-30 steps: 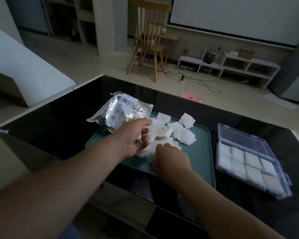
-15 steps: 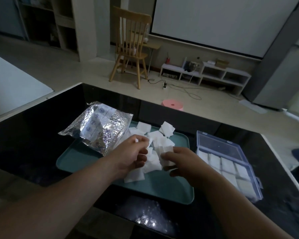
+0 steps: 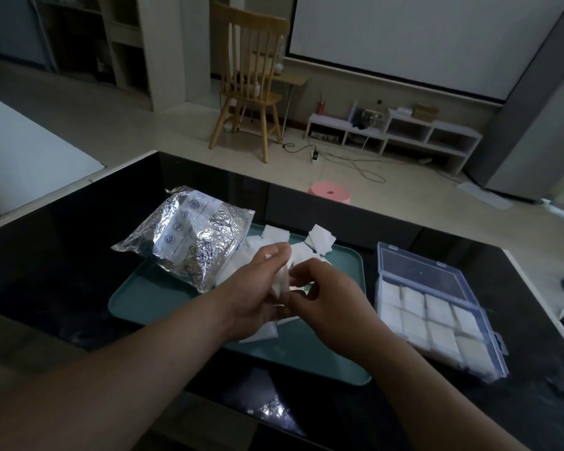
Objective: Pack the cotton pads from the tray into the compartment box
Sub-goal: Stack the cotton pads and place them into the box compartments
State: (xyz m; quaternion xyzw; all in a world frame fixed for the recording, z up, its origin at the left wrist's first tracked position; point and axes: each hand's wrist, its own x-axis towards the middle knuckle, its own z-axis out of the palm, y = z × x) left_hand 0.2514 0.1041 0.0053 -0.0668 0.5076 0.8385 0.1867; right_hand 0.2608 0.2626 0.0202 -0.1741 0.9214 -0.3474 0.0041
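While both hands meet above the middle of the tray, the left hand point(image 3: 254, 294) curls its thumb and fingers round a small stack of cotton pads point(image 3: 282, 279), held on edge. The right hand point(image 3: 336, 307) pinches the same stack from the other side, so the two hands touch with the pads between them. Beneath the left wrist one loose pad point(image 3: 261, 333) lies flat on the teal tray point(image 3: 137, 297), and more loose pads point(image 3: 319, 239) are scattered toward its far edge. A crumpled foil bag point(image 3: 192, 236) lies across the tray's far left corner, partly over the dark table point(image 3: 62, 255). Just right of the tray, apart from it, sits the clear compartment box point(image 3: 484, 320) with its lid point(image 3: 417, 275) folded back; white pads fill the compartments that show. Beyond the table a pink stool point(image 3: 329, 192) and a wooden chair point(image 3: 251, 76) stand on the floor.
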